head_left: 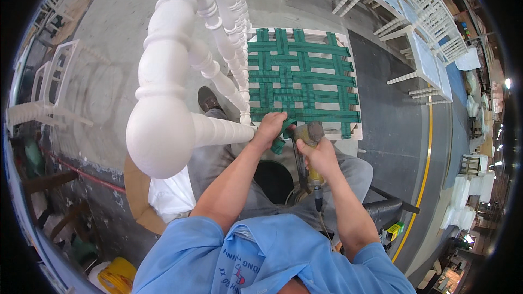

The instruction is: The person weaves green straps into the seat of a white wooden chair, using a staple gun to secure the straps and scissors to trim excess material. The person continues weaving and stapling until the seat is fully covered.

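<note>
Head view: a white chair (180, 76) is seen from above, its turned back post and spindles rising toward the camera at 10 to 12 o'clock of the picture. The seat frame (348, 84) sits just past centre, crossed by woven green webbing (302, 79).

The left hand (269, 128) is closed on a loose webbing end (280, 142) at the seat's near edge, at 6 o'clock of the seat; its grip is clamped on the strap. The right hand (320, 155) is wrapped tight round a yellow stapler (310, 149), just at 3 o'clock of the left hand, with the tool's nose at the same edge. A hose (321, 218) hangs from the tool's base toward 6 o'clock.

The webbing is judged soft, light and limp when loose, though taut once fixed; it is best held near its free end, pulled flat over the rail. The stapler is judged rigid and fairly heavy, best held by its handle. The chair looks stiff, its paint liable to marking.

More white chairs (430, 38) stand at 1 to 2 o'clock, and a yellow floor line (425, 179) curves at 4 o'clock.
</note>
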Action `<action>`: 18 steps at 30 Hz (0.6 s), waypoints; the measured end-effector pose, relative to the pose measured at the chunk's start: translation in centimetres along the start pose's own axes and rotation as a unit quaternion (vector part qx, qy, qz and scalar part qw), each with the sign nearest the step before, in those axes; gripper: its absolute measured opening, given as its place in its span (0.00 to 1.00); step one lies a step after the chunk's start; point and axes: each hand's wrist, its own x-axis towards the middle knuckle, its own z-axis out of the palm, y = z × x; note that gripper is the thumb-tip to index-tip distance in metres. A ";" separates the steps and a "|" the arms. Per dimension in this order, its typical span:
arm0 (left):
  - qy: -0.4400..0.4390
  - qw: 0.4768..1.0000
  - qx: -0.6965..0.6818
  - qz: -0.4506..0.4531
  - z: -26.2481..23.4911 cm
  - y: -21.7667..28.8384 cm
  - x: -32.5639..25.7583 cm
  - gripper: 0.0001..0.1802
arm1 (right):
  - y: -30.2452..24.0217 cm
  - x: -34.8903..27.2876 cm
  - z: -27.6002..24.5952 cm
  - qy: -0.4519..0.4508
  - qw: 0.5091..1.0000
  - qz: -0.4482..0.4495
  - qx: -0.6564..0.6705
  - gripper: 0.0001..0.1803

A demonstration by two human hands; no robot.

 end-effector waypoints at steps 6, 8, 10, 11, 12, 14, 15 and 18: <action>-0.006 1.000 0.002 -0.007 -0.2 -0.1 0.1 0.20 | -0.1 -0.1 0.9 0.007 0.999 0.004 -0.036 0.23; 0.010 0.999 0.008 -0.032 -0.2 -0.1 0.3 0.20 | -0.2 0.2 1.3 0.009 0.999 -0.007 -0.035 0.22; 0.011 1.000 0.001 -0.015 -0.1 -0.1 0.1 0.20 | -0.2 0.1 1.8 -0.006 0.999 0.014 -0.028 0.22; 0.012 1.000 -0.001 -0.024 -0.1 0.0 0.0 0.21 | -0.3 0.1 1.7 -0.013 0.999 0.008 -0.032 0.21; 0.005 1.000 0.005 -0.005 -0.1 0.3 0.0 0.21 | -0.7 0.2 1.4 -0.025 0.999 0.009 -0.034 0.20; -0.004 0.999 0.016 -0.027 -0.1 0.6 -0.1 0.21 | -1.2 -0.8 0.3 -0.029 1.000 0.001 0.001 0.19; -0.008 1.000 0.021 -0.011 -0.1 0.7 -0.1 0.20 | -1.3 -1.8 -0.7 -0.021 0.999 -0.010 0.038 0.18; -0.017 1.000 0.017 -0.016 0.0 0.3 -0.2 0.19 | -1.7 -6.5 -5.7 0.046 0.992 -0.023 0.116 0.15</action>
